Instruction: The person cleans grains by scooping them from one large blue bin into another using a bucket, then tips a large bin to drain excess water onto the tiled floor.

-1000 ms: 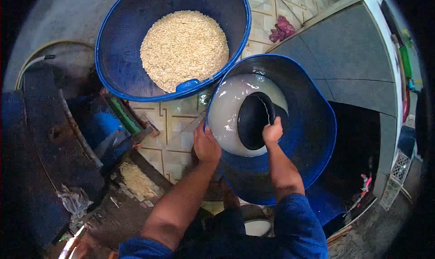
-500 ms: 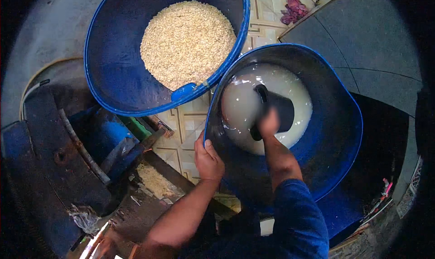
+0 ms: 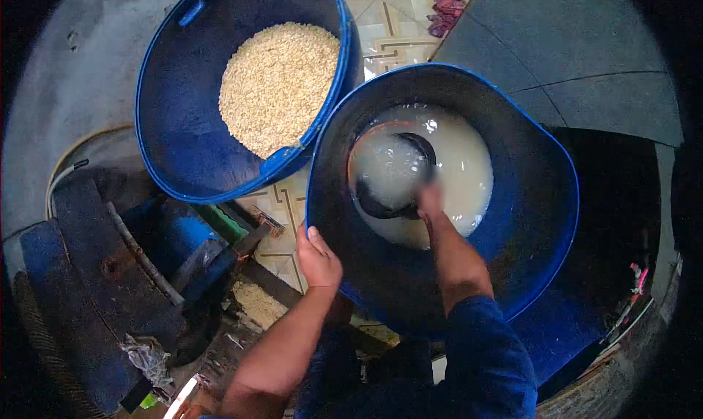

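Observation:
A large blue tub (image 3: 538,206) stands before me with cloudy, whitish liquid (image 3: 465,155) in its bottom. My left hand (image 3: 319,264) grips the tub's left rim, with most of its fingers hidden. Inside, my right hand (image 3: 430,201), blurred by motion, is closed on the edge of a small black bucket (image 3: 423,146). The bucket lies in the liquid with its mouth showing, and cloudy liquid fills its opening. Beyond, at the upper left, a second blue tub (image 3: 176,119) holds a heap of pale, wet grains (image 3: 282,86).
Dark, worn machinery with a curved metal bar (image 3: 143,254) stands at the left. Patterned tiles (image 3: 392,20) cover the floor between the tubs and a grey slab (image 3: 571,45). A crumpled reddish cloth (image 3: 445,12) lies at the slab's edge.
The black bucket has turned, so its mouth now shows with liquid in it instead of its outer side. My left hand stays on the rim; the whole view has shifted slightly.

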Motion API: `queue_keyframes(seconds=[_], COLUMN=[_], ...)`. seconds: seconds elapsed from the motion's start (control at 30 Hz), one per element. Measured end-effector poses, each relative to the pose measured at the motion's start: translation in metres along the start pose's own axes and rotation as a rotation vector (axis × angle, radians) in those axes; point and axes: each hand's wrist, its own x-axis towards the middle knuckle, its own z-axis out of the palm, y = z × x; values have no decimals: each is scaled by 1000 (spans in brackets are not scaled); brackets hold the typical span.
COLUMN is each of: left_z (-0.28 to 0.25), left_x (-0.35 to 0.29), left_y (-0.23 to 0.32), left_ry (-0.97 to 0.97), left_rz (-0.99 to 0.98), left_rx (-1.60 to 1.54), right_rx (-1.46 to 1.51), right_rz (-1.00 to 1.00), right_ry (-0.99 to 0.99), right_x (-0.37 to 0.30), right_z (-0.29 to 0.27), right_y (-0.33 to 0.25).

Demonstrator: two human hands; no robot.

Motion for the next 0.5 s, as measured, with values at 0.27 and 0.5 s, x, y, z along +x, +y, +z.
queue_keyframes(seconds=[0.27, 0.5], left_z=[-7, -9], left_x=[1, 4], left_y=[-2, -1], left_ry=[0, 17], left_rz=[23, 54], left_rx=[89, 74], right_rx=[539, 755], right_rz=[264, 145], right_ry=[-107, -128], right_x=[-108, -218], right_z=[-45, -95], right_y=[-52, -131])
